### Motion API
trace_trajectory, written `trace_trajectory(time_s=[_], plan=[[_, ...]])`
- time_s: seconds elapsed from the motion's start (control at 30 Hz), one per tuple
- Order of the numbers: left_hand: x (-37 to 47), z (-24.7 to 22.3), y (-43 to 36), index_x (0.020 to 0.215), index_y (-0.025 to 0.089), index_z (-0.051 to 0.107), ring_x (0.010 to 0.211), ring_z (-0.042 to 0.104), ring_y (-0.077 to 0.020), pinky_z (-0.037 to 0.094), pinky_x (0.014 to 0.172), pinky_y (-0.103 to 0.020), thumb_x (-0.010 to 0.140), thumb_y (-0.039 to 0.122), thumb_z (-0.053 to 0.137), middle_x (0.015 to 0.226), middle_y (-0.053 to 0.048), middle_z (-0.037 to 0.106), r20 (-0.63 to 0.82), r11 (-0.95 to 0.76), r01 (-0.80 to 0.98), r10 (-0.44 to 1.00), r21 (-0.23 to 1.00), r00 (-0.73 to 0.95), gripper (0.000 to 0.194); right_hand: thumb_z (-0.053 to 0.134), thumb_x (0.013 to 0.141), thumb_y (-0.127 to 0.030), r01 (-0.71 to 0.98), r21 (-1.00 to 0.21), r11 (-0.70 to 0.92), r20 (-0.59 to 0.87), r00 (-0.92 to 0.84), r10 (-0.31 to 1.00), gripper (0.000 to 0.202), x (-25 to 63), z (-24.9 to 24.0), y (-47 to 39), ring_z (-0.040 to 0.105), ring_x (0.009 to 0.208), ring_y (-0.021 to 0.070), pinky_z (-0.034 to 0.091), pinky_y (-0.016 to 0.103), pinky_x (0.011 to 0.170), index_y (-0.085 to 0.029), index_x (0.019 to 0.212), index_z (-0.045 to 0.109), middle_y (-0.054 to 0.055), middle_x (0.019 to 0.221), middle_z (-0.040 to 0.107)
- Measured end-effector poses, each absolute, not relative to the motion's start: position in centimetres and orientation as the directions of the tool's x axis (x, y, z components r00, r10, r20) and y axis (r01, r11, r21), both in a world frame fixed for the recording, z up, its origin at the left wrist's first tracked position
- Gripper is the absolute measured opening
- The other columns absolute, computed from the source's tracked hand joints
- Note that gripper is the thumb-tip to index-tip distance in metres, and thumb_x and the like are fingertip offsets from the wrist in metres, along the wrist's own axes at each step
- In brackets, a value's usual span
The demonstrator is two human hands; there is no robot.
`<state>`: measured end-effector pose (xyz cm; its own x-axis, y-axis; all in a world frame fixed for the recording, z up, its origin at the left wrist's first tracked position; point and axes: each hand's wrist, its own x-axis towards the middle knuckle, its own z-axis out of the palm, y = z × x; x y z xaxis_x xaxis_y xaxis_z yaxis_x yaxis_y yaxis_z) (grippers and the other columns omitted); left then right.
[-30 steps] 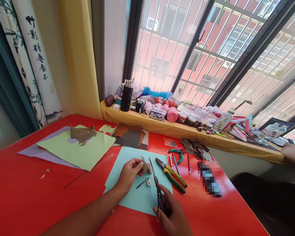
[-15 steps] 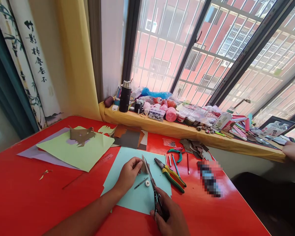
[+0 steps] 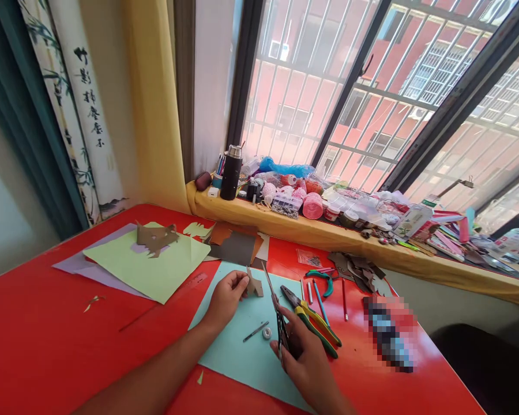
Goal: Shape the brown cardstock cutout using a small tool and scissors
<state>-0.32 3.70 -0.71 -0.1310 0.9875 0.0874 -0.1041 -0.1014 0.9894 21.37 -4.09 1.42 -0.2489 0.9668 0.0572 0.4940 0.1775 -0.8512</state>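
Note:
Between the fingertips of my left hand (image 3: 225,298) is a small cut piece of brown paper (image 3: 255,286), held above a light blue sheet (image 3: 225,346). My right hand (image 3: 303,351) grips a pair of scissors (image 3: 273,291) by the handles, blades pointing away from me. The blades stand just right of the brown piece, apart from it. On the blue sheet below lie a small white ring-shaped item (image 3: 266,333) and a thin dark metal rod (image 3: 256,331). Pliers with green and yellow handles (image 3: 313,323) rest to the right of the scissors.
Green paper (image 3: 155,282) with a brown cutout (image 3: 155,237) lies at left. Teal-handled pliers (image 3: 324,279), pencils (image 3: 345,300) and a pile of dark scraps (image 3: 357,271) sit at right. A cluttered sill holds a black flask (image 3: 231,173). A blurred object (image 3: 389,334) lies near the right edge.
The scissors have moved away from the brown paper, which now shows more fully in my left hand. The view has shifted a little, and a person's arm at the right has left it.

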Motion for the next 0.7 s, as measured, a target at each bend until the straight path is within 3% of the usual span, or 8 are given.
trace_trajectory(time_s=[0.13,0.33,0.7], plan=[[-0.3,-0.7,3.7,0.086,0.020,0.066,0.061,0.057,-0.0169,0.044,0.058,-0.027,0.084,0.058,0.066,0.071,0.000,0.063,0.083,-0.095,-0.096,0.988,0.991,-0.129,0.038,0.065,0.091,-0.057,0.447,-0.868,0.216,0.127,-0.222,0.967,0.064,20.7,0.5,-3.1,0.047,0.059,0.0159,0.040,0.024,0.052,-0.021,0.144,0.059,-0.001,0.072,0.052],[-0.2,-0.4,3.5,0.085,0.020,0.065,0.061,0.055,-0.0160,0.043,0.058,-0.027,0.083,0.059,0.068,0.071,0.001,0.062,0.069,-0.081,-0.090,0.989,0.993,-0.133,0.040,0.066,0.090,-0.039,0.552,-0.779,0.297,0.074,-0.389,0.918,0.060,21.7,-0.6,-4.6,0.050,0.062,0.0153,0.042,0.024,0.058,-0.025,0.148,0.056,-0.002,0.075,0.059],[-0.4,-0.2,3.3,0.087,0.019,0.068,0.061,0.056,-0.0172,0.046,0.059,-0.028,0.085,0.062,0.067,0.068,0.000,0.061,0.068,-0.080,-0.074,0.987,0.994,-0.144,0.042,0.067,0.084,-0.032,0.630,-0.718,0.296,0.039,-0.388,0.921,0.066,21.7,-1.4,-4.3,0.057,0.070,0.0190,0.043,0.026,0.065,-0.027,0.149,0.055,0.000,0.079,0.065]])
